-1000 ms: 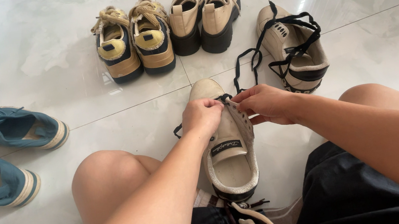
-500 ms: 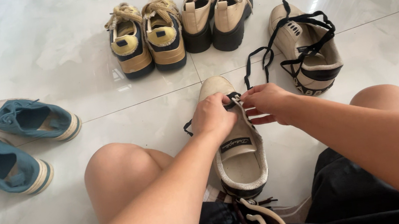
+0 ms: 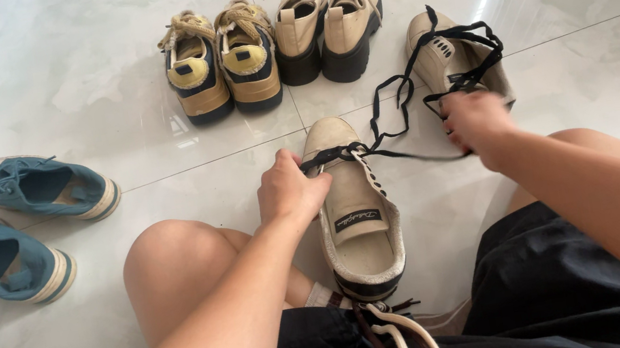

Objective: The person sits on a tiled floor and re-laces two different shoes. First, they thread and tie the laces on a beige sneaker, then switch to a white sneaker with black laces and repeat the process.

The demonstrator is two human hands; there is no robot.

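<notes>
The left hand (image 3: 290, 191) is closed on the left side of a beige lace-up shoe (image 3: 352, 208), thumb raised over the near eyelets and fingers wrapped against the upper, steadying it. The right hand (image 3: 476, 120) is blurred; its fingers appear pinched shut on a black shoelace (image 3: 405, 154), which runs taut from the hand leftward to the shoe's front eyelets, where it crosses the tongue just beside the left thumb. The beige shoe lies on the pale tiled floor (image 3: 68, 87) between the person's bare knees, toe pointing far, heel near, dark sole edge showing at the heel. Just beyond the right hand, to the far right, stands the matching beige shoe (image 3: 446, 55), its own black lace looped loosely over its opening and trailing left across the floor. Farther off, centre, two pairs stand side by side and touching: tan-and-navy sneakers (image 3: 225, 68) on the left, cream chunky-soled shoes (image 3: 329, 28) on the right. Well apart at the left edge lie two blue canvas sneakers (image 3: 14, 222), one nearer than the other. Near the bottom, black shorts (image 3: 557, 292) cover the lap, with light and dark drawcords hanging at the waist.
</notes>
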